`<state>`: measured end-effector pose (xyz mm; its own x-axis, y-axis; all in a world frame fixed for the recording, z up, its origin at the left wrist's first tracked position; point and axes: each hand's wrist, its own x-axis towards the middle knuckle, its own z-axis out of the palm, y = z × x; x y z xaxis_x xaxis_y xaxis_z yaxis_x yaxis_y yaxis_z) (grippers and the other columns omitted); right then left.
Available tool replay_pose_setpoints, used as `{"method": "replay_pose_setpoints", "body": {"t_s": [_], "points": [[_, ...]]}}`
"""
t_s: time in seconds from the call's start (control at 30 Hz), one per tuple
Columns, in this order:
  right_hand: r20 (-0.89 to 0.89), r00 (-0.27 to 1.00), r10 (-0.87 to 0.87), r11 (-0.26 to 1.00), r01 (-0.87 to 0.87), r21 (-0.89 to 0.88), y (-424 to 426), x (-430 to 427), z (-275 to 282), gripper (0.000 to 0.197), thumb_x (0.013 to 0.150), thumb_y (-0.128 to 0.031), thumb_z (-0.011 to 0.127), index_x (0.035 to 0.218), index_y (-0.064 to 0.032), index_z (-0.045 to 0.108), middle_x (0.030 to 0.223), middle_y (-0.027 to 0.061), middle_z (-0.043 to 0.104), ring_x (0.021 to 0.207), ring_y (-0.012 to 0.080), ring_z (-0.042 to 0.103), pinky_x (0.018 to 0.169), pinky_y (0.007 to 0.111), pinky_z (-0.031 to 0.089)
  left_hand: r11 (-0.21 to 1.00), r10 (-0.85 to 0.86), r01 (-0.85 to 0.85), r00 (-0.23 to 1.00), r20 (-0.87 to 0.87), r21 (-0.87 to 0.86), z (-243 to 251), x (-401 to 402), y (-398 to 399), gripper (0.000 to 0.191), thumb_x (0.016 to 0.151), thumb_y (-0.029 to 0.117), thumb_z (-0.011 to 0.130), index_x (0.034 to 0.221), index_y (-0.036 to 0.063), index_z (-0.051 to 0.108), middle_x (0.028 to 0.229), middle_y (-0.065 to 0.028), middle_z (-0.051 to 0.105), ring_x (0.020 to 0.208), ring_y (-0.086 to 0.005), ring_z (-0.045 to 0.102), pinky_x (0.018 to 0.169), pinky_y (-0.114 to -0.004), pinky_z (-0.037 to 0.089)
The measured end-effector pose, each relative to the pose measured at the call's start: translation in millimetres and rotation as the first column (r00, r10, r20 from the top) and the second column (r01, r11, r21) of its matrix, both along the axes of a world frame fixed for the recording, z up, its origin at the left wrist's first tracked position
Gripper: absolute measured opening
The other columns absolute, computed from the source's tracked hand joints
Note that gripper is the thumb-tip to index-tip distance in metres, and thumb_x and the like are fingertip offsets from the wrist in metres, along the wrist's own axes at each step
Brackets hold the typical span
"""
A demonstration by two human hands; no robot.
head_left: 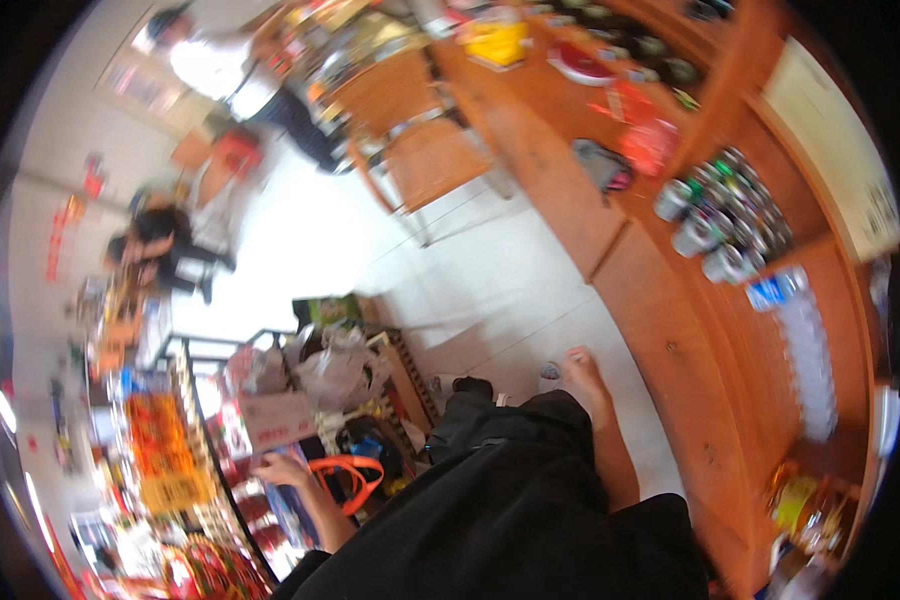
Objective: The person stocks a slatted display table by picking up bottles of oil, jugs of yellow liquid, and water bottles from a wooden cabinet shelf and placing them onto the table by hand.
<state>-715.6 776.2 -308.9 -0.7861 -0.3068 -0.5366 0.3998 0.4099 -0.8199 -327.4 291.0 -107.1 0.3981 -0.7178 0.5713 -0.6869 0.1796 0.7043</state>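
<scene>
My left hand is stretched out beside the shelf rack at the lower left, close to a pale cardboard box and an orange strap. Whether its fingers touch anything is too blurred to tell. Over the tiled floor, near the curved wooden counter, hangs my right hand; its fingers look partly curled, and no held object shows. Plastic bags lie on the rack above the box. My dark clothing covers the lower middle of the view.
Drink cans, a bottle with a blue label and a small grey pouch sit along the counter. A wooden chair stands ahead. One person stands at the upper left; another sits farther down.
</scene>
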Motion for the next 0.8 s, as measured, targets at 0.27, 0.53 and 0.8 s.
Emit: {"method": "replay_pose_setpoints", "body": {"t_s": [0.27,0.53,0.8], "points": [[-0.166,0.921,-0.354,0.929,0.366,0.049,95.4,62.9,7.3,0.020,0.087,-0.017,0.057,0.103,-0.0060,0.060,0.076,0.0099,0.063,0.062,0.0172,0.061,0.054,0.031,0.050,-0.632,-0.756,0.501,-0.567,-0.328,0.591,-24.4,-284.2,244.2,0.024,0.086,0.006,0.060,0.110,0.0036,0.061,0.098,-0.0122,0.060,0.087,-0.0223,0.060,0.075,-0.032,0.051],[-0.053,0.496,-0.866,0.495,0.868,0.046,166.7,119.1,39.4,0.020,0.091,-0.020,0.054,0.102,-0.0044,0.059,0.069,0.0090,0.063,0.050,0.0162,0.058,0.043,0.029,0.046,-0.635,-0.492,0.129,-0.828,-0.271,0.761,-27.5,-353.5,222.6,0.027,0.090,0.012,0.046,0.111,0.0056,0.061,0.098,-0.0198,0.063,0.089,-0.0357,0.061,0.081,-0.040,0.049],[-0.338,0.760,-0.555,0.619,0.649,0.443,72.5,162.9,25.7,0.014,0.081,-0.009,0.057,0.087,-0.0059,0.069,0.069,0.0126,0.067,0.062,0.0230,0.066,0.061,0.037,0.053,-0.612,-0.684,0.263,-0.650,-0.331,0.746,-46.4,-390.9,183.6,0.023,0.090,0.015,0.056,0.111,0.0068,0.061,0.081,-0.0136,0.064,0.074,-0.0214,0.062,0.068,-0.035,0.050]]}}
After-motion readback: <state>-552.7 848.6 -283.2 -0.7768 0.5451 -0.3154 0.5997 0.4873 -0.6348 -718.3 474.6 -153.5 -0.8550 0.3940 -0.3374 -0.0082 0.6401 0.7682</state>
